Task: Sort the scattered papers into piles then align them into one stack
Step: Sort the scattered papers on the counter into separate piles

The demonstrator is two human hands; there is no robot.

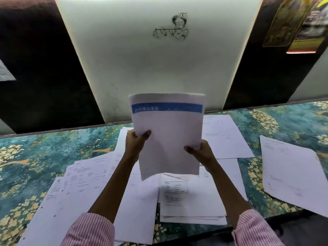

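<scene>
Striped sleeves (88, 229) are seen nearest, and a sheaf (168, 135) is gripped upright above the table (26, 157) by left hand (135, 141) and right hand (200, 151), while loose papers (191, 197) remain unsorted beneath.

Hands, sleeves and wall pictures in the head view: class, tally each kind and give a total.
Hands: 2, left hand and right hand, both with a grip on the held papers
Striped sleeves: 2
Line drawing on the white panel: 1
Colourful posters: 2
Total: 7
</scene>
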